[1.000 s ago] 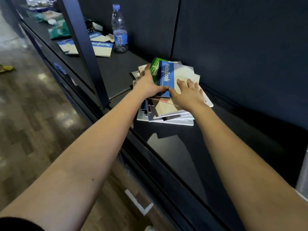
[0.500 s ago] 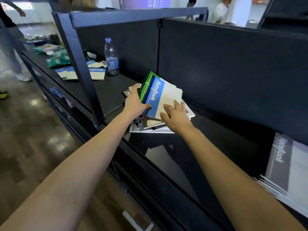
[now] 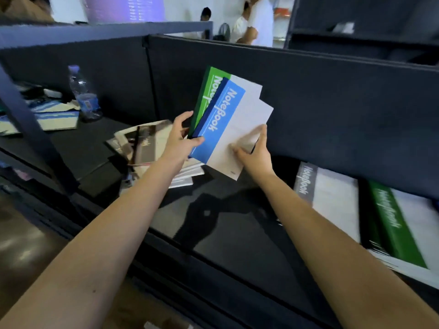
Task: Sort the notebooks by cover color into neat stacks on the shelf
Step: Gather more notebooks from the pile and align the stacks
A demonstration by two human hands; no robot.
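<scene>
Both hands hold a small bundle of notebooks in the air above the dark shelf [image 3: 225, 224]. A blue notebook [image 3: 221, 119] lies on top, and a green notebook [image 3: 205, 91] shows behind it. My left hand [image 3: 181, 134] grips the bundle's left edge, thumb on the blue cover. My right hand [image 3: 255, 148] pinches the white lower right part. An untidy pile of notebooks [image 3: 142, 143] lies on the shelf below left. At the right lie a grey stack [image 3: 325, 191] and a green stack [image 3: 399, 226].
A water bottle [image 3: 84, 96] stands on the shelf at the back left, beside more blue notebooks [image 3: 57, 115]. A dark upright post [image 3: 31, 129] divides the shelf at the left. A dark back panel rises behind the shelf. People stand beyond it.
Both hands have lifted the blue and green notebooks up off the untidy pile and tilted them upright. The view has swung right, bringing the grey and green stacks into sight.
</scene>
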